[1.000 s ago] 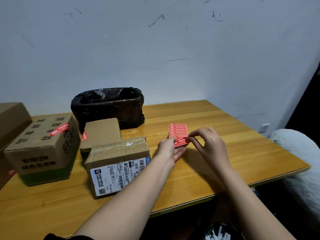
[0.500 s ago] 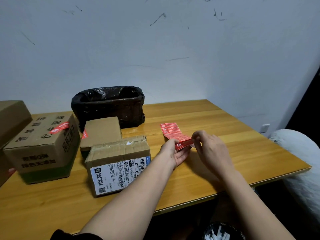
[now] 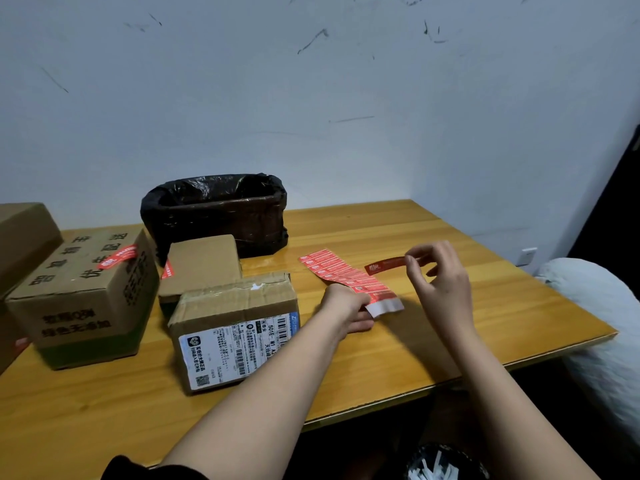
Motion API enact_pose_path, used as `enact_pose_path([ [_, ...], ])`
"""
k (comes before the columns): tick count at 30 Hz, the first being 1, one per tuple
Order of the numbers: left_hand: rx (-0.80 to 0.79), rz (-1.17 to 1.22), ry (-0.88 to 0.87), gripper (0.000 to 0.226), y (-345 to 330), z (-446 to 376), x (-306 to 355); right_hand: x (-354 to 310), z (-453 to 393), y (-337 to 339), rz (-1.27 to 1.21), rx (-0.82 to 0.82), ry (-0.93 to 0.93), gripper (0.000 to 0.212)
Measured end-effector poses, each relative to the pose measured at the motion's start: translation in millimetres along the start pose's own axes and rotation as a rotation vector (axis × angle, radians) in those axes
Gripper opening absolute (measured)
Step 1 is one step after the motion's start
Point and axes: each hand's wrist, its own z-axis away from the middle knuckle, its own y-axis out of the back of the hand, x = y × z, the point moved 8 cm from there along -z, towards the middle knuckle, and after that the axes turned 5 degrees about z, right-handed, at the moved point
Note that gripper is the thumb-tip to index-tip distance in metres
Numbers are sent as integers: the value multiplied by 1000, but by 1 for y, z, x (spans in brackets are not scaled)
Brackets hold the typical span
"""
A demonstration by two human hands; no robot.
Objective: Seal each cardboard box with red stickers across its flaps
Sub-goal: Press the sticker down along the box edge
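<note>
Red sticker (image 3: 388,265) pinched in right hand (image 3: 440,282) fingers; left hand (image 3: 346,306) grips the sheet (image 3: 346,275). Dangling free, it may curl and stick to itself.

Operator: two bare forearms, short dark sleeve

Left hand (image 3: 348,308) and right hand (image 3: 441,278) wear no gloves; dark sleeve (image 3: 145,471) edge covers left upper arm only.

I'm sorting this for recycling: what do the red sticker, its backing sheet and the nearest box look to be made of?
Red sticker: thin glossy paper or film, hard to tell which; it stays straight pinched in the right hand.
Backing sheet: slick white release paper, bared at the end under the left hand.
Nearest box: matte brown corrugated cardboard, creased, with a printed paper label.
</note>
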Motion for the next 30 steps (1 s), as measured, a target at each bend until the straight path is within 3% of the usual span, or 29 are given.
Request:
enact_pose_path([
  [3, -4, -315, -87, 2, -1, -1, 3, 10, -2, -2, -109, -22, -155, 12],
  [9, 164, -957, -302, 32, -2, 7, 27, 20, -2, -9, -268, -72, -363, 8],
  [13, 174, -1276, -351, 33, -14, 19, 40, 24, -3, -10, -343, -61, -452, 13],
  [16, 211, -1248, -543, 21, -22, 43, 69, 29, -3, -9, -416, -40, -535, 12],
  [23, 331, -796, -982, 16, -2, 115, 153, 7, -14, -7, -596, -2, -638, 1],
  [26, 363, -731, -974, 19, 26, 120, 173, -14, -24, -12, -640, -42, -642, 1],
  [30, 365, -743, -833, 18, 68, 114, 178, -48, -38, -25, -701, -127, -609, 2],
])
